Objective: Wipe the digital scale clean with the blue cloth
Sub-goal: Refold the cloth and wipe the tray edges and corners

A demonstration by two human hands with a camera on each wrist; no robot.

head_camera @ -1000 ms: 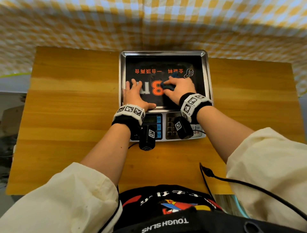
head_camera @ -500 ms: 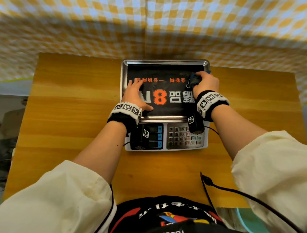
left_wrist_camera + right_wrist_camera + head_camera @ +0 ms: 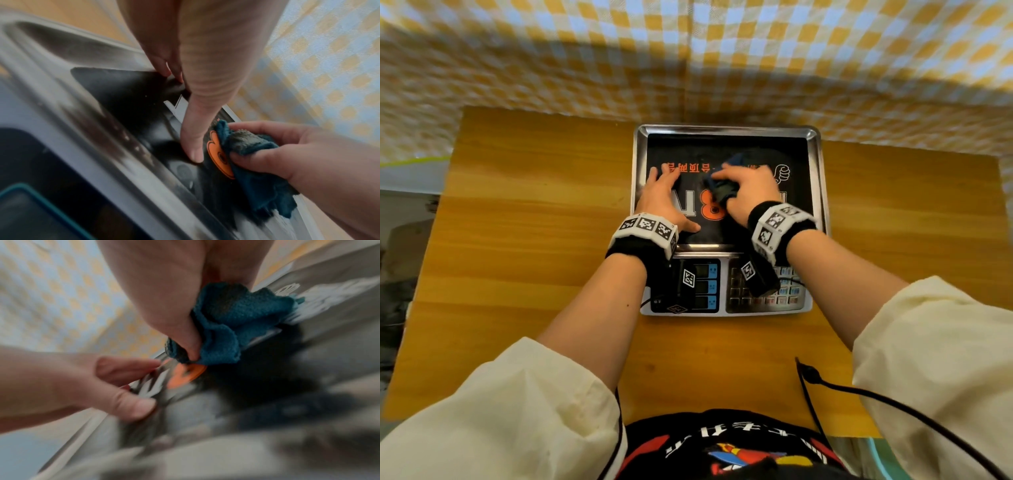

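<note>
Wooden tabletop (image 3: 544,260) before me, backed by a yellow-checked curtain (image 3: 688,51). The digital scale (image 3: 815,192) sits at the middle of the far edge, its steel tray toward the curtain and its keypad and display toward me. A black printed sheet with an orange "8" lies in the tray.

My left hand (image 3: 664,202) lies flat on the left part of the tray, fingers straight and spread, thumb pressing the sheet; its grip is slack and holds nothing.

My right hand (image 3: 748,192) is just beside it, at the tray's middle. Its grip is curled tight round the bunched blue cloth (image 3: 252,155), thumb and fingers pinching it, and the cloth touches the sheet at the orange "8". Right wrist view is smeared with blur.

A black cable (image 3: 859,390) trails off the tabletop's near edge.
</note>
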